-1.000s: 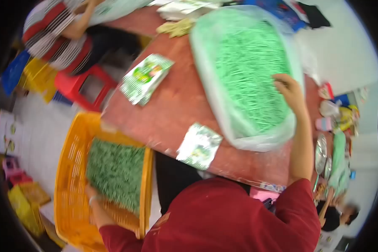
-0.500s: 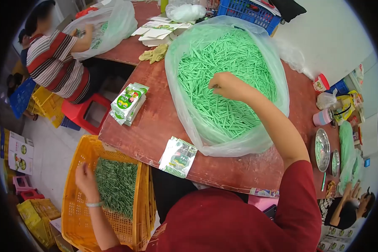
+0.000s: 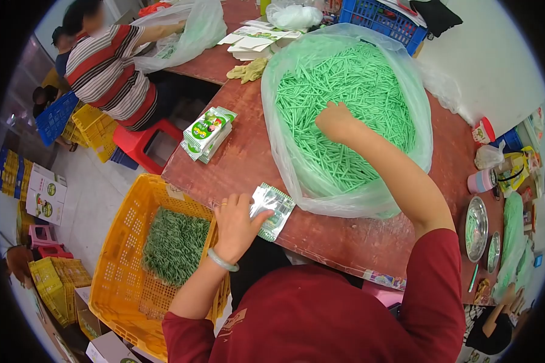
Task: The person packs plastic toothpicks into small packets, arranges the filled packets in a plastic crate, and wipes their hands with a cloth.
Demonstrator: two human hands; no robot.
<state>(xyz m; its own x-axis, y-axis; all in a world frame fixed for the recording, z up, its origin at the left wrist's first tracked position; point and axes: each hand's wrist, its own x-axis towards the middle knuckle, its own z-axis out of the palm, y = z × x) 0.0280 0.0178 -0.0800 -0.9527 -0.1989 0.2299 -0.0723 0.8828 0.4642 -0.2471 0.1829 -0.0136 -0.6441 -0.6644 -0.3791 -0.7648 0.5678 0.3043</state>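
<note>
My right hand (image 3: 339,124) is over the heap of thin green sticks (image 3: 363,85) in a large clear plastic bag (image 3: 284,172). Its fingers are curled down and closed; what they hold, if anything, is hidden. At the table's front edge, my left hand (image 3: 235,222) reaches over the left side of a silver-and-green packet (image 3: 277,212). The thumb lies on the packet, apart from the stretched fingers. Farther left on the table is a small stack of green-and-white packets (image 3: 209,134).
An orange crate (image 3: 118,260) holding small green packets (image 3: 175,245) stands below the table (image 3: 236,145) at left. Flat cartons (image 3: 260,41), a glove (image 3: 248,71) and a blue basket (image 3: 378,24) lie behind. Metal bowls (image 3: 476,230) are at right. A person in stripes (image 3: 112,72) sits far left.
My left hand has moved from above the orange crate to the packet at the table edge. My right hand stays over the green sticks. The view has shifted, moving the scene rightward.
</note>
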